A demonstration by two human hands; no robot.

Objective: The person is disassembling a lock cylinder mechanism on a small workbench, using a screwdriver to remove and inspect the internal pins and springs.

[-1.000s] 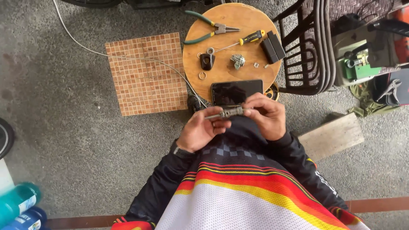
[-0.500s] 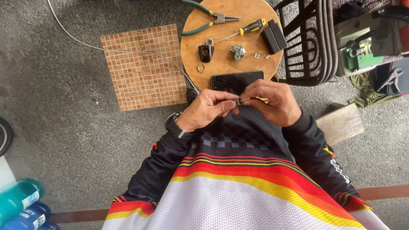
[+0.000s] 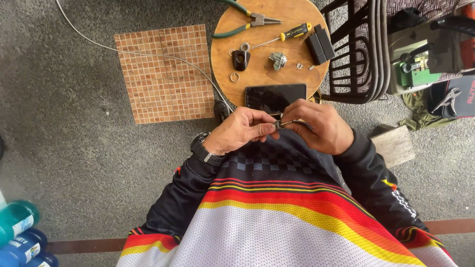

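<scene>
My left hand (image 3: pixel 242 130) and my right hand (image 3: pixel 316 126) meet just in front of my chest, both pinching a small metal part (image 3: pixel 280 123) between their fingertips. The part is mostly hidden by my fingers, so its shape is unclear. A black watch sits on my left wrist. Just beyond my hands, a dark phone (image 3: pixel 275 97) lies at the near edge of a round wooden table (image 3: pixel 292 20).
On the table lie green-handled pliers (image 3: pixel 247 22), a yellow-handled screwdriver (image 3: pixel 287 35), a black key fob shell (image 3: pixel 241 59), a small metal lock piece (image 3: pixel 278 60), metal rings and black blocks (image 3: pixel 319 43). A brown tile square (image 3: pixel 163 71) and a grey cable lie left; a dark chair (image 3: pixel 361 54) stands right.
My hands have drawn closer together and now pinch the small part tighter at the fingertips. The view has tilted down slightly, so the table sits higher in the frame.
</scene>
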